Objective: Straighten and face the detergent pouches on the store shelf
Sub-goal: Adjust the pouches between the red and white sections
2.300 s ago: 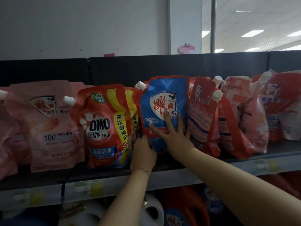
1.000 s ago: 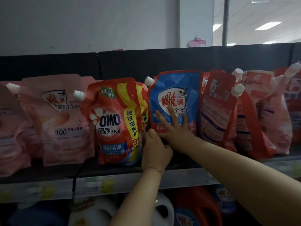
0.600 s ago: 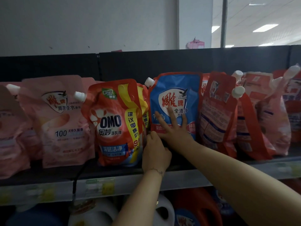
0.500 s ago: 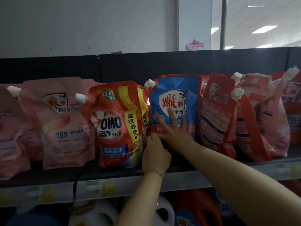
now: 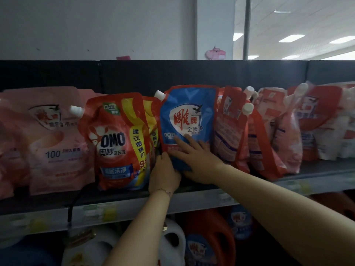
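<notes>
- The pink pouch [image 5: 55, 139] stands at the left end of the shelf [image 5: 192, 202], front facing out.
- The OMO pouch [image 5: 115, 141] stands next to it, near the front edge, also facing out.
- The left hand [image 5: 165, 175] has its fingers curled round the bottom left corner of the blue pouch [image 5: 188, 120], which stands mid-shelf, just beside the OMO pouch.
- The right hand [image 5: 196, 156] lies flat on the blue pouch's front, fingers spread wide.
- The blue pouch looks soft, floppy, slippery and heavy with liquid. Hold it low at both sides, not by the white cap [image 5: 159, 95].
- The red pouches [image 5: 228, 127] to the right lean sideways.
</notes>
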`<state>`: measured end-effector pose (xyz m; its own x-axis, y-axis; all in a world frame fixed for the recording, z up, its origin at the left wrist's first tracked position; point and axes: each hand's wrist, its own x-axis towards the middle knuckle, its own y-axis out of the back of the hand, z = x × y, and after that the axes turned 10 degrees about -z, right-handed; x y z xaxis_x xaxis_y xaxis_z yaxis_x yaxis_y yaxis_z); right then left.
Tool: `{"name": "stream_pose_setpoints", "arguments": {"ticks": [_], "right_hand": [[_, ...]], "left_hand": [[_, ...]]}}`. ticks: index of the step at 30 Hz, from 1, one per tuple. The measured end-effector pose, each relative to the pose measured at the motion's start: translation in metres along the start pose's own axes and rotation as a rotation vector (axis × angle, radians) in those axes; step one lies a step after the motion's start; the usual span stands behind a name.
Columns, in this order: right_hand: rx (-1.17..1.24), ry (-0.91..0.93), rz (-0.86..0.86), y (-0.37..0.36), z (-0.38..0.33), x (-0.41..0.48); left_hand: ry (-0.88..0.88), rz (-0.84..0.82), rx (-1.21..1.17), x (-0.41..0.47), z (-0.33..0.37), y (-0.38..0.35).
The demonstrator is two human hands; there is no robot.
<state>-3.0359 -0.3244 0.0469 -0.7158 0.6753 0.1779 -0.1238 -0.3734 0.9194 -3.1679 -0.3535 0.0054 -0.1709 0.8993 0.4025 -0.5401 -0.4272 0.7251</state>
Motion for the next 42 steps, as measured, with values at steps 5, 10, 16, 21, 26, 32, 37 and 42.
{"name": "stream_pose_setpoints", "arguments": {"ticks": [5,10,16,21,26,32,37,42], "right_hand": [[0.008,-0.013,0.066,0.002,-0.004,-0.041],[0.024,-0.066,0.108,0.005,0.001,-0.067],[0.14,-0.086,0.129,0.012,-0.008,-0.064],[0.47,-0.027,0.138,0.025,-0.045,-0.029],[0.875,-0.083,0.147,0.029,-0.088,0.011],[1.319,-0.214,0.174,0.017,-0.115,0.04],[1.18,-0.315,0.163,0.012,-0.115,0.051],[1.346,-0.17,0.063,0.004,-0.101,0.06]], "left_hand": [[-0.02,0.009,-0.018,-0.001,0.003,0.001],[-0.144,0.082,-0.032,-0.011,0.009,0.005],[-0.427,0.16,0.038,-0.035,0.018,0.027],[-0.492,0.238,0.109,-0.06,-0.002,0.06],[-0.238,0.296,0.212,-0.068,-0.047,0.097],[0.025,0.27,0.156,-0.062,-0.087,0.114],[0.087,0.222,0.023,-0.047,-0.097,0.112],[0.079,0.23,-0.205,-0.042,-0.096,0.103]]}}
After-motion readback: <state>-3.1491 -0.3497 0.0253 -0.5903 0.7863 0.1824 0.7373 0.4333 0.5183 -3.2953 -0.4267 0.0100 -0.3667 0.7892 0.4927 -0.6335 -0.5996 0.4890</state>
